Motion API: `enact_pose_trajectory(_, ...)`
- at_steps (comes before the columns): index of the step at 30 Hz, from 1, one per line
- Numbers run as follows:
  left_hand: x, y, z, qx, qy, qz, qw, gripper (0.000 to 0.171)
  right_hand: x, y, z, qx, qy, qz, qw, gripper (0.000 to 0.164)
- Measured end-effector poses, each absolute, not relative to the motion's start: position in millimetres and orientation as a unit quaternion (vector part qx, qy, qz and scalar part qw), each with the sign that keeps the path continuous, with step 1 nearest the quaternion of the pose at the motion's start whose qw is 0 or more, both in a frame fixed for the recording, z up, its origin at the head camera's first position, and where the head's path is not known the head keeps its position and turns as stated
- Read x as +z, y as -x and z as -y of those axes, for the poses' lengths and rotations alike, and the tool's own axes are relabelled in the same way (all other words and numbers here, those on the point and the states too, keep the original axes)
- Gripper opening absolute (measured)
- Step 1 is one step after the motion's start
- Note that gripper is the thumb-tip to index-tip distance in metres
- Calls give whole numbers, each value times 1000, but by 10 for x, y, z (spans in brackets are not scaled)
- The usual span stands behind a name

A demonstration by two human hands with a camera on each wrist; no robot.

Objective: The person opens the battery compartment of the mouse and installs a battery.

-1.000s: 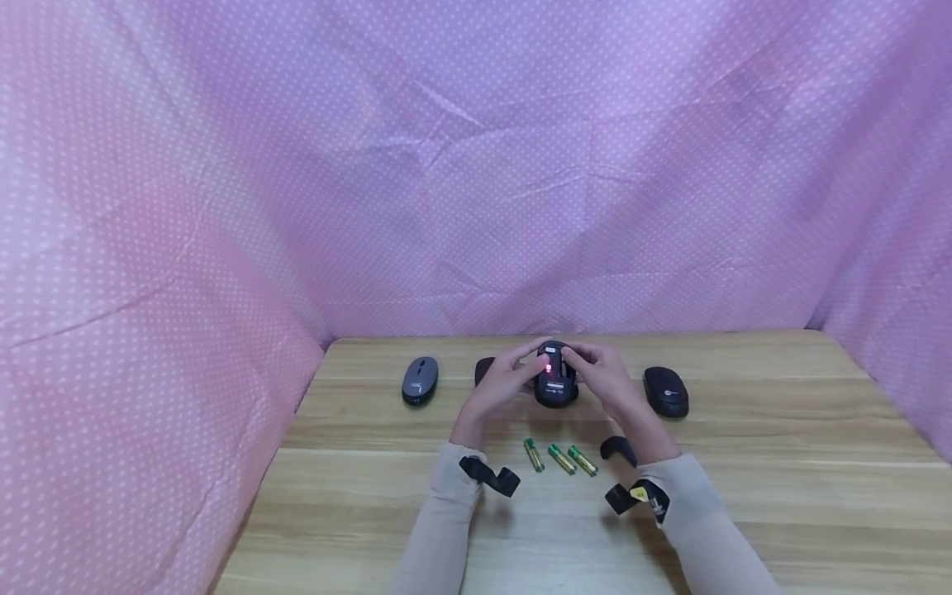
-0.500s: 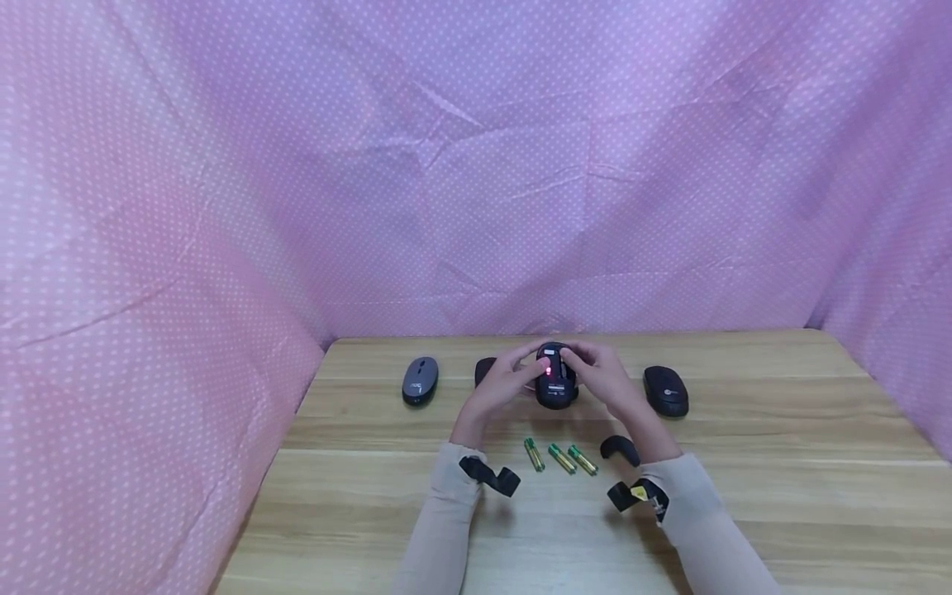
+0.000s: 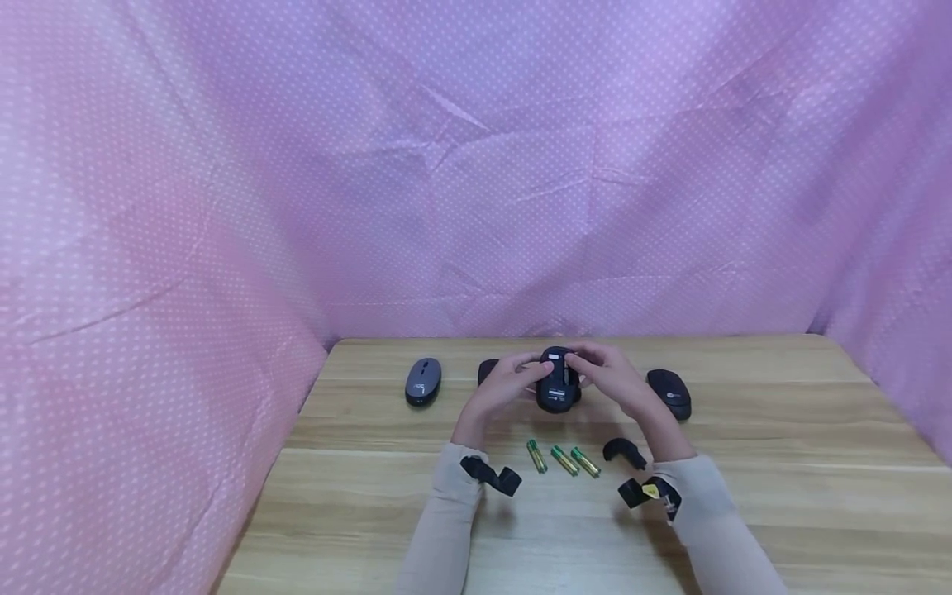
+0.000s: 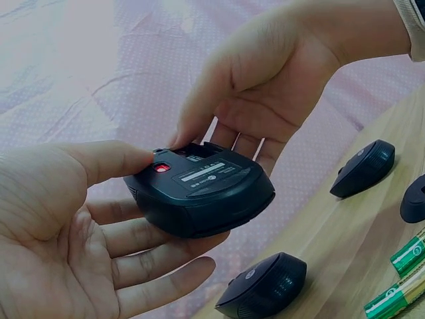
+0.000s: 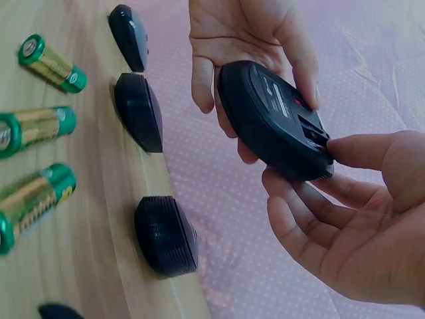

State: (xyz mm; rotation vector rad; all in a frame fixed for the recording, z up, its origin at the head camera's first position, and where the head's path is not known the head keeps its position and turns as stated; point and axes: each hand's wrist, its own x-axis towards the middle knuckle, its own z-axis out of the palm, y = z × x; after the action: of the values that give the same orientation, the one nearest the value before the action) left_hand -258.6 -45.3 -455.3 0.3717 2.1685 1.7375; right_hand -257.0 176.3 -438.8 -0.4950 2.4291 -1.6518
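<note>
Re black computer mouse (image 4: 199,189): is gripped underside up, above wooden table (image 3: 781,463), by left hand (image 3: 509,383) and right hand (image 3: 615,382); shows open battery compartment (image 5: 312,130). On table nearby: three green-and-gold batteries (image 3: 564,460), curved black piece (image 3: 624,451). Farther out: grey mouse (image 3: 423,382) at left, second black mouse (image 3: 668,393) at right.

Long sleeves, both arms, pale beige, plain fabric, lightly creased: L sleeve (image 3: 439,529) & R sleeve (image 3: 717,529) match. L wrist wears a blk mount (image 3: 478,470), bent, w/ rounded blk end (image 3: 509,481). R wrist wears a similar blk one w/ rounded knob (image 3: 632,493), plus yellow tag (image 3: 650,491) & sm. silvery bit (image 3: 668,502), too tiny to ID.
</note>
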Motion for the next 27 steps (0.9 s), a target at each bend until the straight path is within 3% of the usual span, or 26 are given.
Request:
enact_pose_trajectory(12,-4546,2589,523,602,-80,-780,151,56,-4404,2547,-1984,-493,236,-826,136,38)
enact_pose_trajectory(19,-4540,2608,590,638,-64,-757,127,51,-4479,2432,-2164,-395,303,-841,210,34)
enact_pose_trajectory(27,-4500,2570,641,650,-61,-749,109,48,-4566,2340,-2314,-334,316,-861,218,29)
